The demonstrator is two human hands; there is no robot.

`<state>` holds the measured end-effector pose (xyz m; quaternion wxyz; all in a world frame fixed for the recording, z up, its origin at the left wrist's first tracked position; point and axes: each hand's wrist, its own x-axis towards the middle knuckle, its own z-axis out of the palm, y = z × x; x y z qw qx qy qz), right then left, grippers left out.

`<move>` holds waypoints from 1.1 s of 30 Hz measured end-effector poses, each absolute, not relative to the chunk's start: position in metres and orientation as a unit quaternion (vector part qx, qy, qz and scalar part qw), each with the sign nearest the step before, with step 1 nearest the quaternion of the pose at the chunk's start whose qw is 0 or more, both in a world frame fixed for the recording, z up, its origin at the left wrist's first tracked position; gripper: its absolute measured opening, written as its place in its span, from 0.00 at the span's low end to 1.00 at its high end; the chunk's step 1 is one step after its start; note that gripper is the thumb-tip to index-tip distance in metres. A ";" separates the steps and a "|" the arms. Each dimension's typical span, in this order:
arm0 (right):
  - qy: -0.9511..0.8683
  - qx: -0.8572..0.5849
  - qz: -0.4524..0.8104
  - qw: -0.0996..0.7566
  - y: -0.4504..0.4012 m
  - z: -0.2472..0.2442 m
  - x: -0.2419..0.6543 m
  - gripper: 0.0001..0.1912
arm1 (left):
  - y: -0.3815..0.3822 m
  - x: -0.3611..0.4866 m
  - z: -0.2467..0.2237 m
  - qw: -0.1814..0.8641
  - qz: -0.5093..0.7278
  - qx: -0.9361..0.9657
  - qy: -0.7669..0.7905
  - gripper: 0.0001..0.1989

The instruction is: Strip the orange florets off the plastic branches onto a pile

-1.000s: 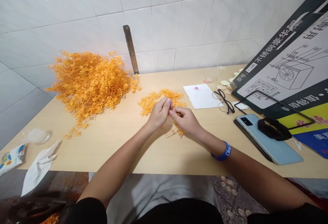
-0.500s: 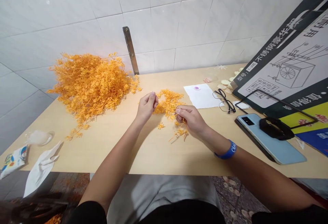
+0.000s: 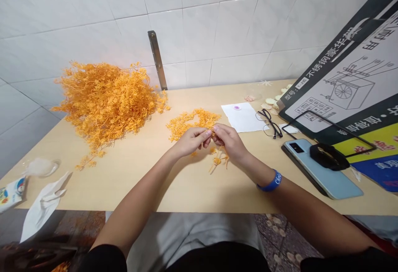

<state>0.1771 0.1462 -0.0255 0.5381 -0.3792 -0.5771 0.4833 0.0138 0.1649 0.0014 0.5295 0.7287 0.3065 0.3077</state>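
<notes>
My left hand and my right hand meet over the middle of the table, thumbs and fingertips pinched together. Between them is a small orange dried-flower sprig, mostly hidden by the fingers. Just behind the hands lies a loose ring of orange flower pieces. Another orange sprig shows just below my right hand; whether it touches the hand I cannot tell. A large bunch of orange dried flowers rests at the back left, apart from both hands.
On the right are a white paper sheet, eyeglasses, a light-blue phone with a black object on it, and a large printed box. A white tissue hangs over the front left edge, near a small packet.
My left hand has moved right and toward me, from beside the flower ring to meet my right hand. The right hand stays nearly in place. The view has shifted slightly.
</notes>
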 end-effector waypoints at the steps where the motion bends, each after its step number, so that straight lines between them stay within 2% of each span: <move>1: -0.576 -0.371 0.504 0.526 0.146 -0.025 0.176 0.25 | 0.165 0.014 0.001 0.538 0.307 0.727 0.296 0.29; 6: -0.514 -0.350 0.549 0.559 0.146 -0.020 0.175 0.27 | 0.160 0.015 0.002 0.583 0.339 0.696 0.247 0.28; 11: -0.470 -0.317 0.556 0.608 0.152 -0.010 0.188 0.28 | 0.158 0.009 0.009 0.614 0.285 0.718 0.162 0.27; 14: -0.494 -0.313 0.541 0.604 0.155 -0.007 0.192 0.27 | 0.166 0.004 0.005 0.540 0.280 0.760 0.229 0.25; 19: -0.493 -0.326 0.537 0.602 0.153 -0.012 0.186 0.24 | 0.175 -0.001 -0.005 0.321 0.263 0.818 0.397 0.13; 21: -0.481 -0.340 0.530 0.610 0.153 -0.016 0.184 0.23 | 0.175 -0.002 -0.005 0.248 0.246 0.826 0.443 0.13; 23: -0.476 -0.356 0.522 0.612 0.155 -0.021 0.184 0.22 | 0.174 -0.001 -0.006 0.219 0.235 0.827 0.461 0.17; 27: -0.491 -0.382 0.523 0.583 0.157 -0.026 0.184 0.22 | 0.176 0.000 -0.011 0.201 0.258 0.829 0.453 0.18; 33: -0.585 -0.414 0.445 0.537 0.152 -0.022 0.185 0.26 | 0.180 -0.002 -0.011 0.182 0.447 0.771 0.415 0.17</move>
